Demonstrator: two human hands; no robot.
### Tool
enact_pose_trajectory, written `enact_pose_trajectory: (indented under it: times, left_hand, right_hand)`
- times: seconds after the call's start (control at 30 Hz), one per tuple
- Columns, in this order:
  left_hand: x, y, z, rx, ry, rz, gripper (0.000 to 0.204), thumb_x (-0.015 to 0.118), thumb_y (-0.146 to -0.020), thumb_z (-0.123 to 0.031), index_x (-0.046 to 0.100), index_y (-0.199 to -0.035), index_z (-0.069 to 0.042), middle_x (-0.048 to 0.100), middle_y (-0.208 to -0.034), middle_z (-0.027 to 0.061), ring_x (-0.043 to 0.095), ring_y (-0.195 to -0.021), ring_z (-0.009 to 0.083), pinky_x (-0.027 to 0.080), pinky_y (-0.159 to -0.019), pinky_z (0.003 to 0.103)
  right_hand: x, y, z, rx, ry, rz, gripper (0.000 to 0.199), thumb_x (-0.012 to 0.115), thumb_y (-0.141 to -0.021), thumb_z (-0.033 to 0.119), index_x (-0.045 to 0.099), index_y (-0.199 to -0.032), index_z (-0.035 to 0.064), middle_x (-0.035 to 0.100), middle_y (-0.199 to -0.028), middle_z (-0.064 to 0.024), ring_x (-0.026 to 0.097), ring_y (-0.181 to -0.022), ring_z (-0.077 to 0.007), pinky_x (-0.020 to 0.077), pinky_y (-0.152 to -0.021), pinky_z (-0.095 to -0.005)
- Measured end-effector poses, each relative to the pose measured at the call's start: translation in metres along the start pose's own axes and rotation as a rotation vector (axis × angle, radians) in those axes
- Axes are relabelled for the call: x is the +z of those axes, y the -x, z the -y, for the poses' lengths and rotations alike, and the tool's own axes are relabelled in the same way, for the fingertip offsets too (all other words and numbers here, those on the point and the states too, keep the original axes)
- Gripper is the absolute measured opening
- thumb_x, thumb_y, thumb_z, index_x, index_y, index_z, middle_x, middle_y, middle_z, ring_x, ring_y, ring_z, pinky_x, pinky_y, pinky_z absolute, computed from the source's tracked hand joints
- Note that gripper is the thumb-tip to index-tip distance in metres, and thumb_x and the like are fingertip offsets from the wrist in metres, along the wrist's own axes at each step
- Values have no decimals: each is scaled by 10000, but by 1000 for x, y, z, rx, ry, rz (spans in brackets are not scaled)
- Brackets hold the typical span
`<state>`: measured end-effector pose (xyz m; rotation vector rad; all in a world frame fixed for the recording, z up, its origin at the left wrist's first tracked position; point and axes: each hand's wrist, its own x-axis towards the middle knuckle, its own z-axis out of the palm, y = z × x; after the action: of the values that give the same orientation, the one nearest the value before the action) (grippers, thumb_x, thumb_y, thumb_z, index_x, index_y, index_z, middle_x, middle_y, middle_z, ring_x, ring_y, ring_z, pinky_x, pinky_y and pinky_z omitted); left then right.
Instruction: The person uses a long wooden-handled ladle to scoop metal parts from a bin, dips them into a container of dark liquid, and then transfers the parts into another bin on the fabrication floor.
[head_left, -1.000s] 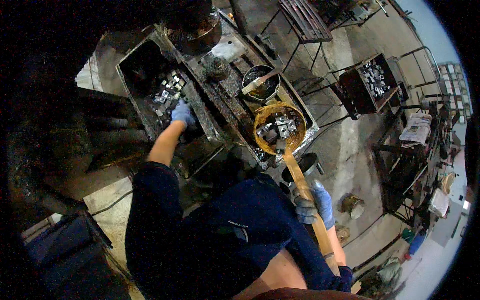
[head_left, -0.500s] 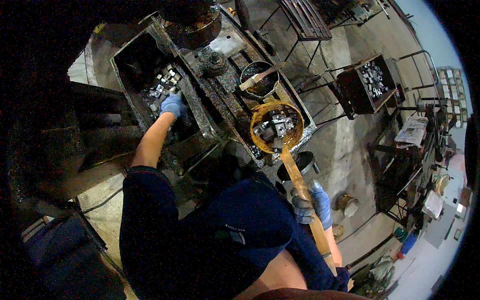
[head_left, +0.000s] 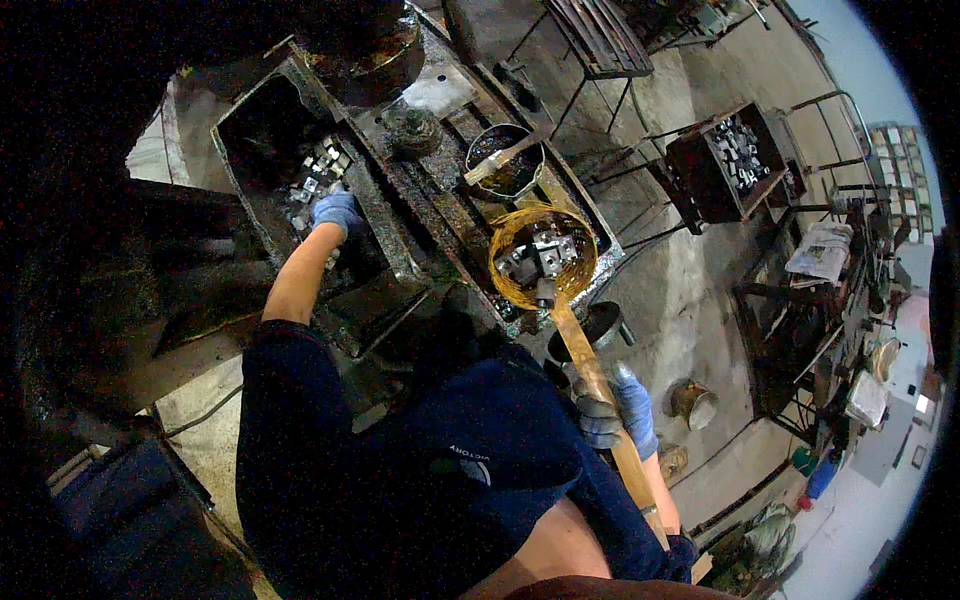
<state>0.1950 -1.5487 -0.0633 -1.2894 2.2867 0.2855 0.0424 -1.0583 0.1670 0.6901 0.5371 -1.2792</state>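
Observation:
My right hand (head_left: 634, 408), in a blue glove with grey fingers, grips the long flat wooden handle (head_left: 580, 345) of a yellow woven basket (head_left: 590, 225). Several silvery metal blocks (head_left: 555, 250) lie inside that basket, which sits over the near end of a grimy metal bench (head_left: 440, 200). To the left, my blue-gloved left hand (head_left: 337, 212) reaches down into a dark metal trough (head_left: 240, 170). It touches a pile of small metal blocks (head_left: 320, 172) there. Its fingertips are hidden among the blocks, so whether it holds one is unclear.
Behind the basket stands a round pan (head_left: 512, 187) with a brush (head_left: 495, 162) laid across it. A dark bin of metal pieces (head_left: 735, 165) stands on legs at the right. On the floor are a small can (head_left: 692, 405) and a dark round pan (head_left: 590, 332).
The whole view has shifted slightly, moving the trough and basket a little leftward. My left hand stays at the block pile, and my right hand keeps its grip on the handle.

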Motion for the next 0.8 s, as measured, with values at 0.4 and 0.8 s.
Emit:
enact_pose_trajectory:
  times: [0.4,0.8]
  left_hand:
    - [28,-10,-15,70,33,59,682,643,-659,-226,347,-1246,-42,563,-1017,237,542,-980,372,462,-798,405]
    - [95,-71,25,-1,88,-128,396,550,-752,-324,548,-1059,-74,627,-906,140,613,-850,285,491,-696,383]
  right_hand:
    - [-6,3,10,-5,18,49,479,505,-773,549,484,-873,81,352,-507,20,313,-355,-98,259,-308,-250]
    - [-3,-3,4,-15,-56,41,443,454,-817,524,481,-868,85,351,-537,28,300,-362,-72,247,-305,-226]
